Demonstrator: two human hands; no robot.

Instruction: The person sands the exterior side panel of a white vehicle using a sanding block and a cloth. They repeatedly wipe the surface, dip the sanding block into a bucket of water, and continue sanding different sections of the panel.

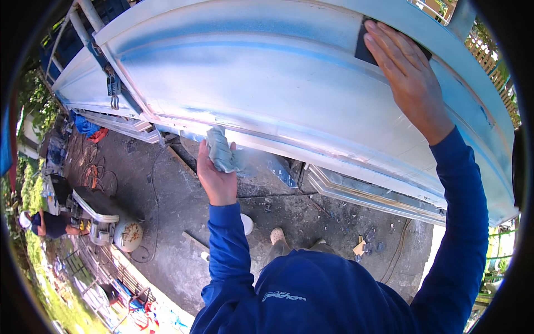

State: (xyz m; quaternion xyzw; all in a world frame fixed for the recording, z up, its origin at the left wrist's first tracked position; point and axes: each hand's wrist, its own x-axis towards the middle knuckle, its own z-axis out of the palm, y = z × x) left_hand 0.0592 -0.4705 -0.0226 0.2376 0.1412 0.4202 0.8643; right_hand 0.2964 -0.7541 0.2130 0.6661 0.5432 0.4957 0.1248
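Observation:
In front of me stretches a long white and blue painted metal panel (250, 83), patchy with worn blue areas. My right hand (409, 72) lies flat on a black sheet of sandpaper (364, 47), pressing it to the panel's upper right part. The fingers are straight and close together, and the thumb is hidden. Lower down, my left hand (216, 172) is closed around a crumpled grey-green rag (221, 150) beside the panel's lower edge. A pale dusty haze hangs right of the rag.
A latch with a hanging clasp (113, 86) sits on the panel's left frame. Metal ledges (367, 192) jut out beneath. At left on the concrete floor (178, 217) stands an air compressor (128, 235), near cables and hoses. Another person (53, 224) is farther left.

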